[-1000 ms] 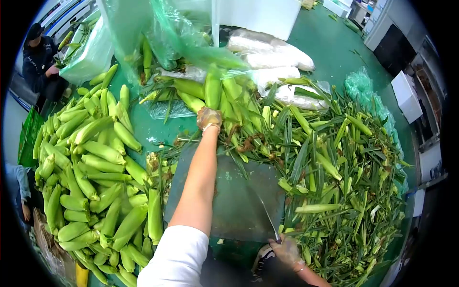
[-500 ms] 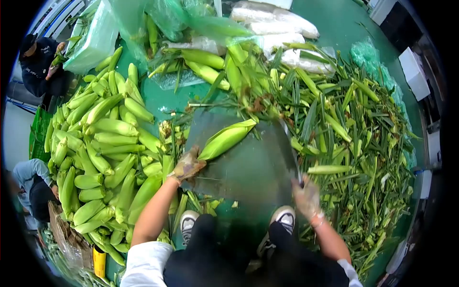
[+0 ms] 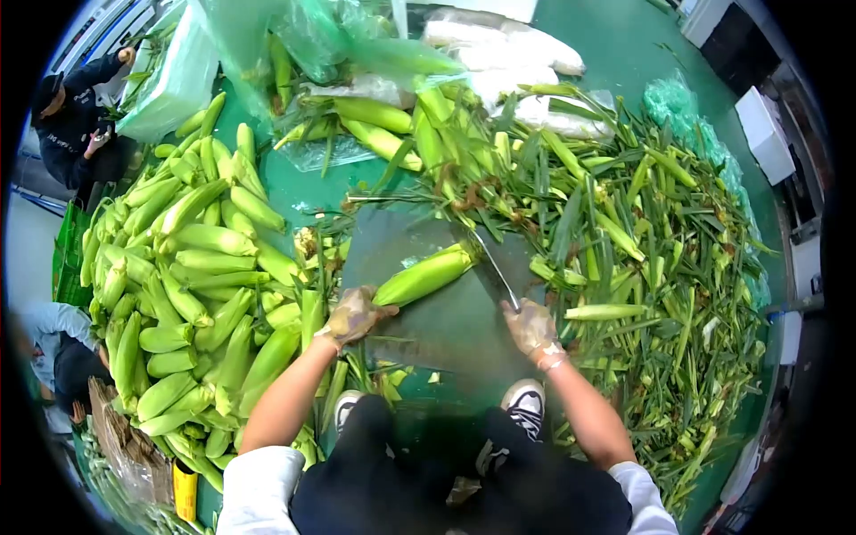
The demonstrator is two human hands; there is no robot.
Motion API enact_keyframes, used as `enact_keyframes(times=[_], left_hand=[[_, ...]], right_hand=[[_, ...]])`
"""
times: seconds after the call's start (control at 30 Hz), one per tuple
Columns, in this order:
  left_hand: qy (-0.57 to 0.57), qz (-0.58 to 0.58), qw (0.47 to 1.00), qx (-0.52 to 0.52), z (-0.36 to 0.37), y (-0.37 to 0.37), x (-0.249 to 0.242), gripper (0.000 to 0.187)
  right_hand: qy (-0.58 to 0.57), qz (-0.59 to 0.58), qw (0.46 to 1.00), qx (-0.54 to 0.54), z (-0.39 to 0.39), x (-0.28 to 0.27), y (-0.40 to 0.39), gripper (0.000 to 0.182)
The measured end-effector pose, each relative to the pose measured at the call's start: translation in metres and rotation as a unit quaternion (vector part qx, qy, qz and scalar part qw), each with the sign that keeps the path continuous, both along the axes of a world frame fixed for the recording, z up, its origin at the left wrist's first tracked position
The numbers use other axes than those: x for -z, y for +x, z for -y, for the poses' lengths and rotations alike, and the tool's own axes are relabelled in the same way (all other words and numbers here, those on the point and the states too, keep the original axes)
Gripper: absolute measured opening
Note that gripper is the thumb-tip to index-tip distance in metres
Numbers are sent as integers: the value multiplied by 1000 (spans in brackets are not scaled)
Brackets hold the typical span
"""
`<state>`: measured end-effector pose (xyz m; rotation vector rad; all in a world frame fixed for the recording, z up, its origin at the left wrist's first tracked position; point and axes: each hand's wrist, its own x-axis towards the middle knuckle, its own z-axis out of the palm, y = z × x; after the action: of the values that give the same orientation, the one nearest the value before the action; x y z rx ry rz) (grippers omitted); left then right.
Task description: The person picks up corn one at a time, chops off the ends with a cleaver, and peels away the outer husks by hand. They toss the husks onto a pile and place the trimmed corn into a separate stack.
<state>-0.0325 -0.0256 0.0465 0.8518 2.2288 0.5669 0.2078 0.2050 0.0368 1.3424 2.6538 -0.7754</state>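
My left hand, in a thin glove, grips the lower left end of a green husked ear of corn between thumb and fingers. The ear lies slantwise on a dark cutting board, its blunt upper end toward the right. My right hand, also gloved, is closed around the handle of a knife. The long blade slants up and left across the board, right beside the ear's cut end. Bits of leaf and husk lie at the board's far edge.
A large heap of corn ears fills the left side. Cut leaves and husks pile up at the right. Green plastic bags and white wrapped bundles lie at the back. Two people are at the far left.
The knife has swung from the board's right edge inward to the ear's end. The ear's pointed leafy tip is now cut off, and the ear lies slightly lower.
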Motion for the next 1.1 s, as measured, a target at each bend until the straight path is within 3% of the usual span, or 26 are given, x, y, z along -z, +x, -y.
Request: enact_keyframes(times=[0.07, 0.13, 0.23, 0.27, 0.3, 0.33, 0.4, 0.43, 0.47, 0.5, 0.53, 0.57, 0.6, 0.63, 0.67, 0.7, 0.73, 0.8, 0.9, 0.93, 0.97, 1.0, 1.07, 1.1], left_hand=[[57, -24, 998, -15, -15, 16, 7, 46], [75, 15, 997, -27, -29, 36, -16, 45], [146, -1, 988, -46, -31, 42, -26, 35], [154, 1, 986, -62, -28, 45, -37, 31], [237, -114, 965, 15, -23, 48, -51, 24], [233, -116, 965, 10, -20, 45, -42, 24], [137, 31, 989, -53, -15, 37, -15, 39], [-15, -74, 997, 35, -22, 33, -4, 41], [95, -150, 982, 71, -4, 29, 43, 44], [77, -158, 983, 48, 2, 24, 54, 45], [135, -122, 982, 58, 9, 15, 56, 45], [-37, -73, 996, 19, 1, 20, 9, 40], [-45, -73, 996, 16, 15, 26, 3, 40], [-19, 24, 997, -69, 20, 23, 0, 37], [9, 120, 982, -146, 26, 20, -3, 34], [173, 170, 949, -204, 43, 31, 30, 30], [328, 219, 883, -256, 53, 46, 65, 26], [252, 377, 793, -407, 16, 94, 46, 30], [324, 538, 654, -421, -40, 118, 88, 40], [344, 520, 672, -400, -52, 112, 109, 43], [367, 219, 878, -217, -58, 108, 105, 49], [336, -116, 935, 6, -73, 100, 97, 55], [16, -267, 963, 28, -80, 65, -32, 65], [31, -318, 947, 46, -72, 45, -15, 64]], right_hand=[[78, -7, 996, -34, -8, 14, 10, 41], [102, -4, 993, -50, -19, -4, 11, 39], [33, -73, 996, -38, -25, -61, 15, 32], [60, -94, 993, -26, -26, -62, 23, 28], [35, -63, 997, 3, -18, -77, 23, 28], [19, -39, 999, 29, -13, -91, 22, 29], [-51, -42, 997, 47, -9, -19, 33, 31], [-72, -10, 997, 33, -7, 9, 33, 33], [-39, -48, 998, -17, -6, 19, 35, 32], [42, -15, 998, -42, -11, 19, 38, 36], [-23, 32, 999, 5, -22, 12, 29, 41], [-33, 48, 998, 23, -28, 8, 31, 43], [-2, 56, 997, 50, -34, -1, 36, 41], [9, -41, 998, 54, -46, 0, 54, 36], [-51, -126, 987, 85, -68, 13, 77, 34], [24, -16, 988, 155, -75, -9, 77, 31], [37, 37, 985, 167, -91, -2, 94, 36], [64, 5, 977, 203, -93, -4, 100, 37], [46, -151, 967, 201, -60, -50, 68, 39], [10, -171, 966, 193, -51, -67, 48, 43], [17, -199, 966, 167, -46, -65, 39, 39], [-11, -211, 964, 163, -37, -84, 24, 33], [44, -255, 963, 80, -30, -106, 5, 29], [41, -252, 963, 84, -20, -119, -7, 29]])
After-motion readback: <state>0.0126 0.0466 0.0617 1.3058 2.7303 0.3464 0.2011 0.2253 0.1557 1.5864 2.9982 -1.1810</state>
